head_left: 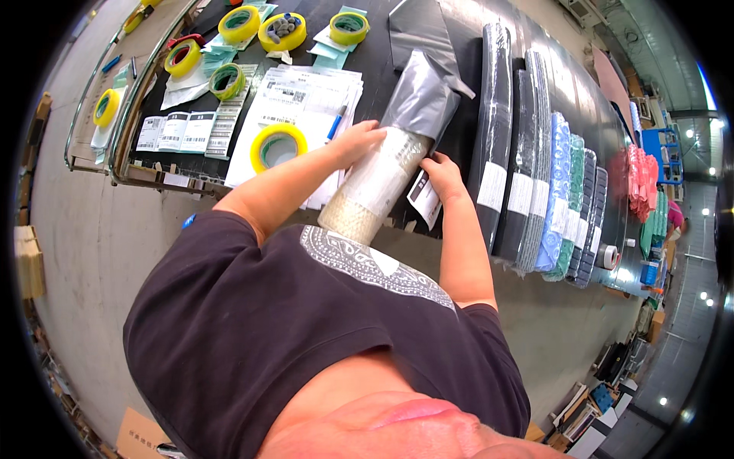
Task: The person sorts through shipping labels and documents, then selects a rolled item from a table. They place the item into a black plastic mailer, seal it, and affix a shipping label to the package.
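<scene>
A rolled beige textured mat [367,191] in clear wrap lies slanted across the table's near edge, its far end inside a grey plastic mailing bag [422,96]. My left hand [361,142] grips the roll's left side near the bag's mouth. On the right, my right hand [443,174] has its fingers closed at the bag's edge beside the roll; part of its grip is hidden. A white printed label [424,200] hangs just below that hand. Another flat grey bag [417,34] lies beyond the filled one.
Printed sheets [306,96], a yellow tape roll [278,148] and a blue marker [336,122] lie to the left. Several more tape rolls [239,24] sit farther back. Long wrapped rolls, black [495,115] and blue [553,191] among them, line the right side of the black table.
</scene>
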`<state>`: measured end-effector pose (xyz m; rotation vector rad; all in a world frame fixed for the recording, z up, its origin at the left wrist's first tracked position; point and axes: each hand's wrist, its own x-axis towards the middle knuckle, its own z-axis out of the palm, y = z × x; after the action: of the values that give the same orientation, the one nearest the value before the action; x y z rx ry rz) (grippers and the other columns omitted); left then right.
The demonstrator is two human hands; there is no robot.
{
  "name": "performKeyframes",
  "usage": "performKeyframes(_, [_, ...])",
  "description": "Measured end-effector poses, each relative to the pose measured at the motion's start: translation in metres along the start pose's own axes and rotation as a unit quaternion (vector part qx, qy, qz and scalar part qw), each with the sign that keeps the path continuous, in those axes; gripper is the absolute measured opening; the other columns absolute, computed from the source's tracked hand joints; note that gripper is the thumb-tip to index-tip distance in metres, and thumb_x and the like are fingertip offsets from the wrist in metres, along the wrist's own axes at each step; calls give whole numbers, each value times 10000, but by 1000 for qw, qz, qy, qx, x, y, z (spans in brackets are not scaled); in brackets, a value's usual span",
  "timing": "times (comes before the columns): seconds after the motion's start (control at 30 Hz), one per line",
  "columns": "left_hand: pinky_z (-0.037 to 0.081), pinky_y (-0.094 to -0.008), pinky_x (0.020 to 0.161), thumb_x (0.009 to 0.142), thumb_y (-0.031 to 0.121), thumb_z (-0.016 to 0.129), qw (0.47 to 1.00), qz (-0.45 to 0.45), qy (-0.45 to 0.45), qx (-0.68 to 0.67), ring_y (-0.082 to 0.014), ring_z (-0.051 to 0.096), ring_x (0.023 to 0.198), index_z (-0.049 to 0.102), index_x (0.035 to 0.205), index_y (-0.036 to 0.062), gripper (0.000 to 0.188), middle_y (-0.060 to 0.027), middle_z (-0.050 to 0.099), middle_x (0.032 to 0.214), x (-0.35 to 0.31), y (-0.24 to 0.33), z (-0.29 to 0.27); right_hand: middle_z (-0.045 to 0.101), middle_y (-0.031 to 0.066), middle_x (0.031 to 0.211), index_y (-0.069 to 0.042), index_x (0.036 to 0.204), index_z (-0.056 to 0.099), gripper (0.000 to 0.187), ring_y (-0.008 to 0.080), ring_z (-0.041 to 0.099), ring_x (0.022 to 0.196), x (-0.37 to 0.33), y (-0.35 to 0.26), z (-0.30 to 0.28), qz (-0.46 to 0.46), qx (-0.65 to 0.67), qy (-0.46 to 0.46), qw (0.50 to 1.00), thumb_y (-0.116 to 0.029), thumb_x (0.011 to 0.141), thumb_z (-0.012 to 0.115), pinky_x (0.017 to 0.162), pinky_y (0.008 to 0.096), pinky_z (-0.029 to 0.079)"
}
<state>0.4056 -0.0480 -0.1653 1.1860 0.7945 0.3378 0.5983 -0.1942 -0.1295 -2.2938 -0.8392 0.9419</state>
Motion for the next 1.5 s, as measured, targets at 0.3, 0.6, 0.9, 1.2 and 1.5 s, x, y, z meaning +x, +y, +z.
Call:
performKeyframes(0.3, [532, -337, 685, 858, 86, 536, 937, 17, -108, 332, -226, 687, 803, 593, 1224, -18, 385, -157, 701, 985, 27, 9, -23, 677, 218, 1030, -39, 1046, 688, 346, 367, 635, 1013, 17, -6, -7, -54, -160, 17, 985, -278, 853, 528, 889, 420, 483])
performKeyframes(0.6, [513, -432, 757, 655, 166, 771, 749, -54, -330, 571, -339, 661, 875, 673, 947, 31, 337, -177, 690, 898, -79, 20, -31, 669, 217, 928, -36, 940, 684, 229, 400, 631, 900, -94, 19, 11, -260, -261, -151, 917, -186, 807, 574, 800, 468, 505])
performKeyframes(0.9, [526, -374, 639, 784, 278, 716, 855, 82, -278, 430, -251, 678, 673, 717, 814, 35, 246, -162, 682, 725, -129, -3, -4, 646, 226, 902, -25, 1022, 644, 279, 413, 620, 919, -124, 58, 8, -313, -126, -154, 929, -205, 811, 623, 788, 470, 488])
performKeyframes(1.2, [535, -293, 674, 813, 94, 717, 939, 169, -288, 86, -166, 640, 710, 607, 878, 18, 148, -74, 629, 774, -86, 217, 10, 671, 92, 1000, 59, 1130, 613, 338, 169, 637, 860, -105, -81, -192, -240, 379, -26, 893, -201, 915, 587, 752, 295, 521])
performKeyframes(1.5, [523, -300, 660, 924, 45, 540, 861, 392, -289, -147, -203, 622, 773, 595, 922, -19, 85, -109, 616, 864, -59, 449, 90, 605, 157, 833, 10, 808, 580, 186, 97, 344, 409, -96, -223, -346, -437, 485, -178, 737, -136, 905, 519, 570, 262, 350])
